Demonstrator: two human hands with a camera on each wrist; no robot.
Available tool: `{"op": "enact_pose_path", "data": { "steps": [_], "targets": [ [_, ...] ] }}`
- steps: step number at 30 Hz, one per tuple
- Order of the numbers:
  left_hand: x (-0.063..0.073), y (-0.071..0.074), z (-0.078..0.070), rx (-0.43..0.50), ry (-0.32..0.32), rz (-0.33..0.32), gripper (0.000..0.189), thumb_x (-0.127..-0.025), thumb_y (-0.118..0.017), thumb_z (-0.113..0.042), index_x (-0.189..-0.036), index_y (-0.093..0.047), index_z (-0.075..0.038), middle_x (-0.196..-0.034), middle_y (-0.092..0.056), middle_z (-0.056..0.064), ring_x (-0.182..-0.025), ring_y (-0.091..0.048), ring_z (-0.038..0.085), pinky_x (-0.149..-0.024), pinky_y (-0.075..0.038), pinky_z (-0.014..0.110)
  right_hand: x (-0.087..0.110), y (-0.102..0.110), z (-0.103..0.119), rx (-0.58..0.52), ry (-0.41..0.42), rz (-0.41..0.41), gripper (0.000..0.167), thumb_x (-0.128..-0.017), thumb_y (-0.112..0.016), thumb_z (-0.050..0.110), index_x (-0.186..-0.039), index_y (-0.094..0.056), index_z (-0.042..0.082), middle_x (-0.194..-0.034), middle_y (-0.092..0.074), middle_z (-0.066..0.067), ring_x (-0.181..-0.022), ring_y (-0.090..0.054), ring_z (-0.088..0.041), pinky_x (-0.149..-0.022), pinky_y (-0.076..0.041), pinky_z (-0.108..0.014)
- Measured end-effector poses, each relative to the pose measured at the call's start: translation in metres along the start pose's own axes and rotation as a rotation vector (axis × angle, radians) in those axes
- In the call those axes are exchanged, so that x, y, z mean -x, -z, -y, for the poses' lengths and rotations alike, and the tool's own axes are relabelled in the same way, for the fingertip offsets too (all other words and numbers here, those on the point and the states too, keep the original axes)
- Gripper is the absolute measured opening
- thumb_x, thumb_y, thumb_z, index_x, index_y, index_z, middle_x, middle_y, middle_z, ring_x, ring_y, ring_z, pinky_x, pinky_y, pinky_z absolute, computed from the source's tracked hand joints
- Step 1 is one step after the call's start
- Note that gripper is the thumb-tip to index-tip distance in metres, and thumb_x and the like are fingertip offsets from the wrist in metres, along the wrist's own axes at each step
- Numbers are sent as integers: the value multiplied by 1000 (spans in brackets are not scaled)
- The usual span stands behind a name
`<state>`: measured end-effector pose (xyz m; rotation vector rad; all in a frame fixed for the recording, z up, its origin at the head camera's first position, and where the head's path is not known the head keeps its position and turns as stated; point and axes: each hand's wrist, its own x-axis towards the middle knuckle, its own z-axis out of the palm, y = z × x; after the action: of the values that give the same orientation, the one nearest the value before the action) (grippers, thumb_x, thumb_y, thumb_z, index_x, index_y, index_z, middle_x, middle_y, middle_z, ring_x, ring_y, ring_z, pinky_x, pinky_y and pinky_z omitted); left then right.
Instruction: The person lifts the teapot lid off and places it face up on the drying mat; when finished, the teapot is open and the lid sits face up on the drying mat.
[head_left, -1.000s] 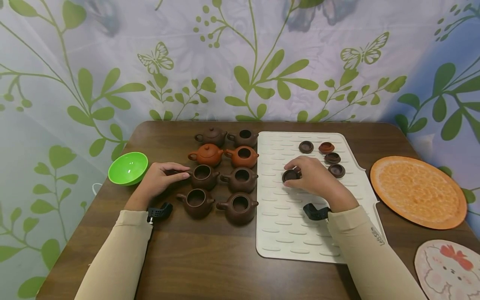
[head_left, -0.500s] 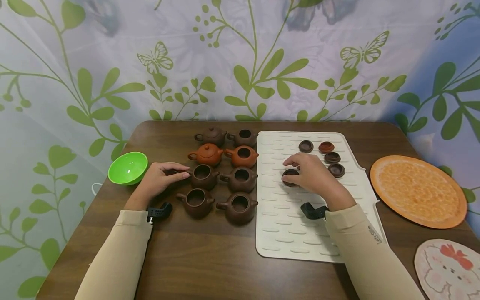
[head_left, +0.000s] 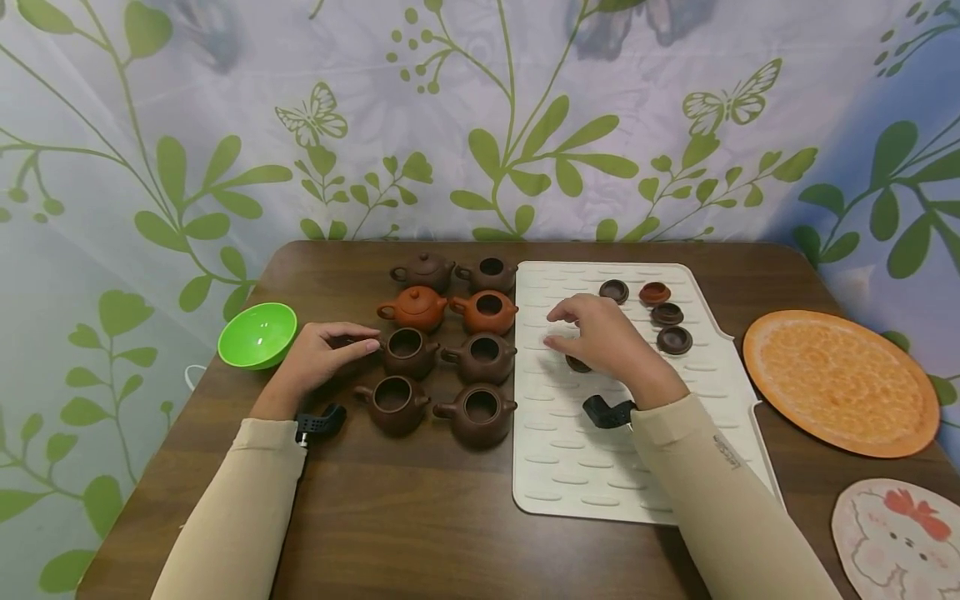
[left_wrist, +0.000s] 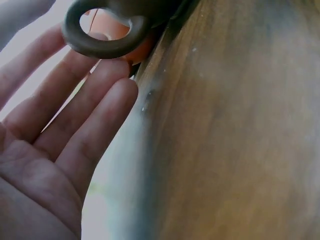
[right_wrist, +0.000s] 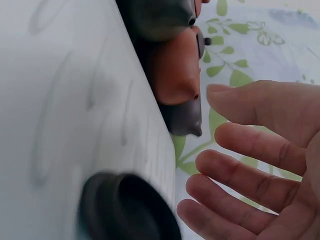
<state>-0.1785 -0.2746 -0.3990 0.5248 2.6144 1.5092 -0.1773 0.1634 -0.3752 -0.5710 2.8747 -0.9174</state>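
Note:
My left hand (head_left: 318,362) is beside a dark brown lidless teapot (head_left: 407,357). Its fingers are loosely extended, with the tips right at the teapot's ring handle (left_wrist: 102,49). Above the white ridged mat (head_left: 558,467), my right hand (head_left: 603,342) hovers with fingers and thumb spread and nothing between them. A dark lid (right_wrist: 102,210) lies upturned on the mat, mostly hidden under that hand in the head view. Farther right on the mat are several other lids, one of them a reddish lid (head_left: 655,292).
Teapots stand in two columns left of the mat; an orange lidded teapot (head_left: 415,309) and a dark lidded teapot (head_left: 424,272) are at the back. A green bowl (head_left: 257,336) sits far left. At right lie an orange round mat (head_left: 840,383) and a cartoon-print mat (head_left: 892,533).
My right hand has come off the dark lid and moved left and slightly up, its thumb and fingers opening. The lid stays on the mat. My left hand keeps its place.

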Motion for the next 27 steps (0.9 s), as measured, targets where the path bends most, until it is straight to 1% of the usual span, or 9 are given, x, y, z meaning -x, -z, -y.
{"op": "enact_pose_path", "data": {
  "steps": [2,5,8,10,15,17,21,24,27],
  "targets": [
    [-1,0,0,-3,4,-15,25,-99,-78,-15,-119,-79,1,-113,-76,13,-100,-70,17,-83,-54,23,-7,-1,5,13,33,-3,33,-97,-80,21,-122,-75,0,-121,-71,-16,-115,-64,-36,-97,-50,-52],
    [-5,0,10,-11,22,-50,30,-99,-78,-19,-122,-78,2,-115,-75,13,-99,-70,17,-82,-55,22,-17,-1,16,33,80,-5,32,-98,-79,20,-121,-75,-1,-120,-71,-15,-114,-64,-35,-98,-50,-51],
    [-10,1,18,-11,39,-91,35,-100,-78,-22,-127,-76,1,-119,-75,12,-103,-71,18,-84,-55,21,-27,-2,28,37,125,1,27,-99,-78,20,-119,-76,1,-118,-71,-15,-113,-64,-34,-98,-50,-50],
    [-12,2,16,3,42,-112,38,-100,-78,-22,-130,-74,1,-122,-74,12,-107,-70,21,-86,-54,21,-33,-3,37,37,155,2,23,-98,-79,19,-115,-76,2,-114,-72,-15,-109,-64,-33,-95,-51,-49],
    [-16,3,-3,3,15,-123,38,-100,-76,-16,-131,-70,7,-124,-72,20,-112,-70,35,-87,-54,21,-51,-6,57,43,211,16,23,-99,-78,17,-113,-76,-1,-103,-70,-14,-94,-63,-29,-84,-51,-44],
    [-21,3,0,-17,4,-123,38,-100,-77,-15,-130,-71,7,-124,-72,21,-112,-70,37,-86,-54,21,-59,-9,65,45,223,31,24,-99,-78,16,-116,-75,-2,-104,-70,-14,-95,-64,-29,-86,-52,-43],
    [-36,5,19,-47,13,-127,38,-100,-78,-19,-130,-73,3,-123,-73,16,-111,-70,33,-85,-54,20,-74,-14,79,37,246,69,26,-100,-77,16,-119,-74,-2,-116,-71,-16,-108,-66,-29,-94,-53,-40],
    [-43,8,25,-49,31,-117,38,-99,-79,-22,-129,-74,0,-120,-75,12,-109,-71,28,-85,-54,21,-84,-18,87,18,245,97,30,-100,-77,19,-122,-73,0,-121,-70,-15,-113,-65,-28,-96,-52,-38],
    [-48,10,26,-40,54,-94,38,-99,-79,-25,-130,-75,-2,-119,-75,10,-109,-71,24,-85,-53,21,-96,-23,91,-8,222,111,32,-101,-77,22,-126,-72,3,-124,-70,-12,-117,-64,-26,-97,-51,-37]
  ]
}}
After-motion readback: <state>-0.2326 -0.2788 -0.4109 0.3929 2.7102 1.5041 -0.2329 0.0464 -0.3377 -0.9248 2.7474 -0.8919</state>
